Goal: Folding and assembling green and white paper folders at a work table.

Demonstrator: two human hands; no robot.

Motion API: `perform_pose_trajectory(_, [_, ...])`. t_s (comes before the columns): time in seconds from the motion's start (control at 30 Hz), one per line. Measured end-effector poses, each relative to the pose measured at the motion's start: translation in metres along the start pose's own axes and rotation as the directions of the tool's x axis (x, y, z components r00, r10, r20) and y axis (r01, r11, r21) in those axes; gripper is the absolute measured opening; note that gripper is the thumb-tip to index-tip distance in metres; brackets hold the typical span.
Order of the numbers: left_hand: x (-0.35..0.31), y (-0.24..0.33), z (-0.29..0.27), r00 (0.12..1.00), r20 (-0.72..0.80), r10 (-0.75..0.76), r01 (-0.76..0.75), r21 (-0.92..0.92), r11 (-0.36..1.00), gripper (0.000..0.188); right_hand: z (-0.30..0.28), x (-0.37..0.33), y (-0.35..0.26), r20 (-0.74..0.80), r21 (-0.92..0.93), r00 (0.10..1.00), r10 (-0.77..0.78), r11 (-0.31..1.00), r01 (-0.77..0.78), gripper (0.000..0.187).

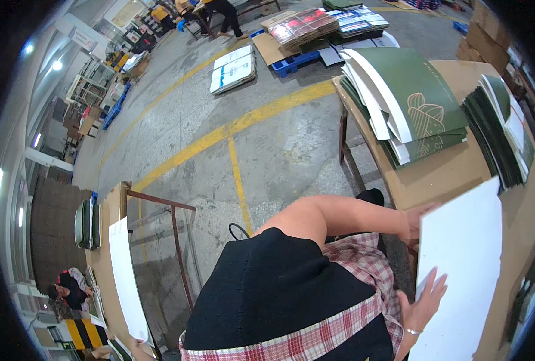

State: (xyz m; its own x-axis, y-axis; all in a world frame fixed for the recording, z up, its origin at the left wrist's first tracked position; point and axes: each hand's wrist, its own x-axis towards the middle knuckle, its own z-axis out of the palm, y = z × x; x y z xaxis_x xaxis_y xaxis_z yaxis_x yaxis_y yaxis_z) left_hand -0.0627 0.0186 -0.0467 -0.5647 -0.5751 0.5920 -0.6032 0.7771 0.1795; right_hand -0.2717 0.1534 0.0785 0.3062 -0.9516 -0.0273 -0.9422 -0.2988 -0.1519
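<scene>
A large white cardboard sheet (463,253) lies on the brown table at my right, its far end slightly raised. My left hand (414,225) grips the sheet's near-side edge, with its fingers partly hidden under it. Lower down, my right hand (423,304), with a bracelet at the wrist, rests on the sheet with fingers spread and holding nothing. Beyond the sheet sits a stack of green printed cardboard pieces (439,99) with white undersides. To its right leans a second pile of green folded pieces (490,135).
A second table (116,271) at left carries another white sheet (126,283) and a green stack (87,224); a co-worker (72,289) is beside it. Bundled cardboard (297,29) lies on a blue pallet (294,63) ahead. Brown cartons (487,36) stand far right.
</scene>
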Motion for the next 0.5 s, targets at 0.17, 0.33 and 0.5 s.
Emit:
perform_pose_trajectory(0.17, [0.0, 0.016, -0.02, 0.96, 0.144, -0.238, 0.249, -0.06, 0.967, 0.067, 0.037, -0.061, 0.07, -0.058, 0.018, 0.997, -0.047, 0.999, 0.048, 0.06])
perform_pose_trajectory(0.33, [0.007, 0.017, -0.032, 0.914, 0.369, -0.169, 0.303, -0.343, 0.889, 0.061, 0.045, -0.065, 0.054, -0.263, 0.011, 0.959, -0.108, 0.993, 0.115, 0.044])
perform_pose_trajectory(0.5, [-0.008, 0.075, -0.134, 0.983, -0.011, 0.185, -0.185, -0.167, 0.968, 0.028, 0.038, -0.032, 0.017, -0.543, 0.088, 0.839, 0.048, 0.996, -0.001, 0.037])
